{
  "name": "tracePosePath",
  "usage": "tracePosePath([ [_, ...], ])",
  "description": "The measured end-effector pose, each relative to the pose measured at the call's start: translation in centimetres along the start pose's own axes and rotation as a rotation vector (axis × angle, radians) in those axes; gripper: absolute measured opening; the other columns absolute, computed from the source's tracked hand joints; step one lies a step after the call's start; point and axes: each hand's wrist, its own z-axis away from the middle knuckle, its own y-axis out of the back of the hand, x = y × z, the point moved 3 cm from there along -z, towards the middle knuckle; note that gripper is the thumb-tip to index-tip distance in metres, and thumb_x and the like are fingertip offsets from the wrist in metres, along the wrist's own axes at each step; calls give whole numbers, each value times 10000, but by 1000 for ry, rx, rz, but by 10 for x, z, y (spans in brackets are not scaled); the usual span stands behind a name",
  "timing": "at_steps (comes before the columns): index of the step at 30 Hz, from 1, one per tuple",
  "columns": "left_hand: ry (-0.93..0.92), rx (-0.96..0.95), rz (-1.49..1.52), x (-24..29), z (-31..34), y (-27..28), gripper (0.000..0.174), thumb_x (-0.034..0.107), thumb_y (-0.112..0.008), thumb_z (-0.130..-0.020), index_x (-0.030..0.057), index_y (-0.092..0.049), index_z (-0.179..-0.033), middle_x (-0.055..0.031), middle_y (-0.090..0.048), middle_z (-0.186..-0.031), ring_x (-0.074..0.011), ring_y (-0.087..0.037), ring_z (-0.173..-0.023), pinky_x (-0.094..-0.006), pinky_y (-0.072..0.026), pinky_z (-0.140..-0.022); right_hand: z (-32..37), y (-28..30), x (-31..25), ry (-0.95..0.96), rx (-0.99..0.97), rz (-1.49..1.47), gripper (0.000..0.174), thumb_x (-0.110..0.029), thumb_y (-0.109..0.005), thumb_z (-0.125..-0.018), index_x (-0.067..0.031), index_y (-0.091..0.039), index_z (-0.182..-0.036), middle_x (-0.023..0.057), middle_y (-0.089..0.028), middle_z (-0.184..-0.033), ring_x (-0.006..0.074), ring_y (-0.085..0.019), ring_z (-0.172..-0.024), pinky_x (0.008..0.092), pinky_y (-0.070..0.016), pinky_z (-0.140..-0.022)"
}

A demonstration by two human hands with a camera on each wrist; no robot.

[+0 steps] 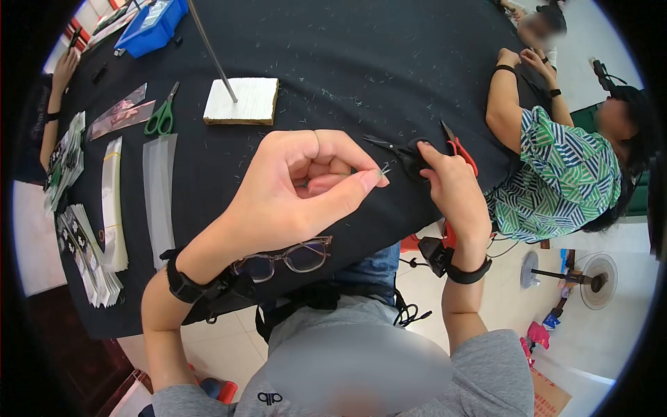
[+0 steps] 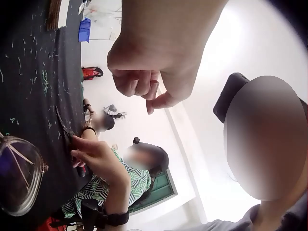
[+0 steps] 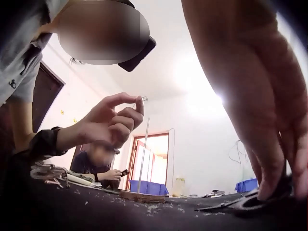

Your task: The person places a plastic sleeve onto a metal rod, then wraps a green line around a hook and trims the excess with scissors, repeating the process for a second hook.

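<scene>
My left hand [image 1: 295,191] is raised over the table's near side, thumb and index fingertip pinching a tiny piece with thin, pale, thread-like ends [image 1: 386,169]. What it is exactly I cannot tell. To the right, my right hand [image 1: 457,198] reaches down to black scissors [image 1: 392,146] on the dark cloth, its thumb and fingers at their handles. The blades point left, also seen in the right wrist view beside the scissors' handle [image 3: 250,203]. Just beyond that hand lie red-handled scissors [image 1: 464,156]. Below the left hand, eyeglasses [image 1: 306,270] rest near the table edge.
A thin metal rod [image 1: 215,55] stands on a white block [image 1: 250,104]. Green scissors [image 1: 162,119], clear strips [image 1: 159,187] and stacked packets [image 1: 87,254] lie to the left, a blue bin [image 1: 149,38] behind. Thread scraps litter the cloth. Another person [image 1: 566,174] sits at right.
</scene>
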Motion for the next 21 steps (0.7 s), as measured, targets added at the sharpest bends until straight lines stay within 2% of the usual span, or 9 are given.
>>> tracePosePath([
  [1, 9, -7, 2, 1, 1, 0, 57, 30, -613, -888, -11, -639, -918, -83, -696, -882, 16, -528, -642, -118, -367, -555, -2, 4, -4, 2, 5, 0, 197, -37, -654, -792, -19, -677, -987, 176, -679, -819, 317, -662, -776, 394, -517, -695],
  [3, 16, -21, 4, 5, 1, 3, 55, 27, -614, -887, -13, -639, -917, -80, -696, -879, 13, -537, -652, -122, -375, -562, -11, 14, -14, -175, -109, 10, 185, -35, -633, -829, 8, -667, -1005, 154, -695, -840, 253, -682, -761, 333, -519, -684],
  [4, 29, -38, 11, 7, 2, 3, 54, 23, -615, -886, -14, -639, -916, -77, -695, -875, 10, -547, -662, -125, -383, -570, -15, 22, -24, -170, -103, 10, 185, -35, -633, -829, 8, -667, -1005, 154, -695, -840, 253, -682, -761, 333, -519, -684],
  [6, 45, -35, 21, 9, 2, 4, 60, 27, -615, -887, -16, -641, -919, -71, -692, -871, 7, -547, -669, -132, -388, -577, -18, 33, -46, -83, 35, -788, 181, -28, -618, -859, 19, -662, -1028, 111, -704, -841, 163, -676, -766, 267, -501, -682],
  [7, 67, -35, 36, 9, 2, 4, 66, 31, -616, -888, -18, -642, -923, -65, -688, -867, 4, -547, -677, -138, -393, -584, -17, 33, -53, 55, 45, -982, 188, -23, -614, -872, 18, -665, -1049, 87, -696, -876, 116, -644, -799, 230, -477, -707],
  [8, 62, -38, 33, 8, 2, 3, 66, 31, -616, -888, -18, -642, -923, -65, -688, -867, 4, -547, -677, -138, -393, -584, -18, 35, -59, 175, -5, -1148, 204, -12, -652, -846, 25, -667, -1046, 111, -691, -925, 138, -642, -822, 243, -482, -721],
  [10, -10, -18, 133, 7, 2, 3, 74, 36, -618, -888, -20, -646, -928, -50, -679, -855, 1, -546, -693, -146, -402, -600, -19, 35, -67, 314, -28, -1282, 231, 10, -682, -815, 33, -664, -1044, 123, -682, -959, 148, -633, -840, 255, -483, -727],
  [15, -3, -28, 175, 22, 7, 2, 76, 38, -618, -888, -17, -649, -930, -35, -663, -830, -19, -571, -728, -161, -426, -633, -19, 38, -75, 267, 20, -1396, 173, 40, -676, -820, 48, -655, -992, 125, -675, -928, 170, -651, -867, 282, -518, -757],
  [21, -26, -31, 138, 27, 7, 1, 70, 29, -617, -884, -19, -645, -926, -43, -656, -843, -47, -596, -761, -180, -447, -659, -23, 37, -74, 192, -129, -1591, 127, 46, -660, -839, 55, -626, -961, 127, -665, -912, 169, -662, -843, 264, -535, -747],
])
